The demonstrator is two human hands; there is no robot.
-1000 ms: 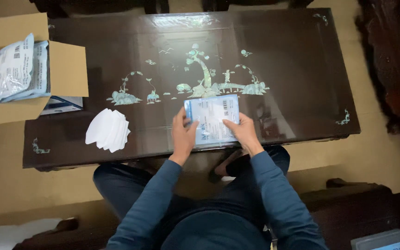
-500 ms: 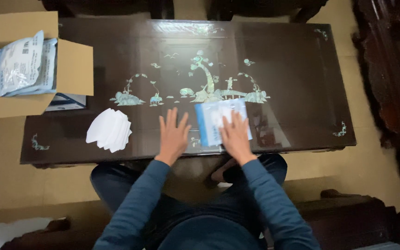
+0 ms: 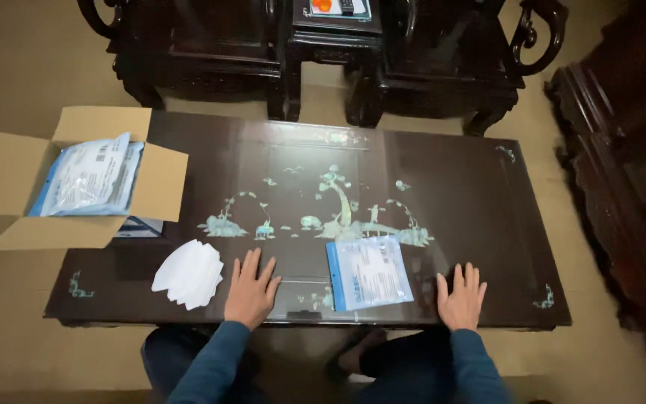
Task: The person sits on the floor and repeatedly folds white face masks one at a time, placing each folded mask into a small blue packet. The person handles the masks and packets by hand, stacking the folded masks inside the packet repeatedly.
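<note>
Between the two hands, on the near part of the dark inlaid counter [image 3: 472,202], a flat blue-and-white packet [image 3: 368,272] is lying face up, touched by neither hand. Its long axis is running roughly away from the person, tilted slightly so the far end leans left. The left hand [image 3: 250,292] is resting palm down to the packet's left, fingers [image 3: 251,263] spread wide and flat, holding nothing; the right hand [image 3: 461,297] is lying palm down to its right, near the counter's front edge, fingers [image 3: 465,273] straight, close together and empty. Both are sitting about equally near the packet, the right perhaps a shade closer to its edge. A fanned stack of white sheets [image 3: 188,274] is lying just beside the left hand, on its outer side. Farther left, an open cardboard box [image 3: 155,187] is overhanging the counter's end, holding more blue-and-white packets [image 3: 87,183]. Forearms in blue sleeves are reaching forward over the person's knees. Dark carved chairs [image 3: 443,67] are standing beyond the far edge.
</note>
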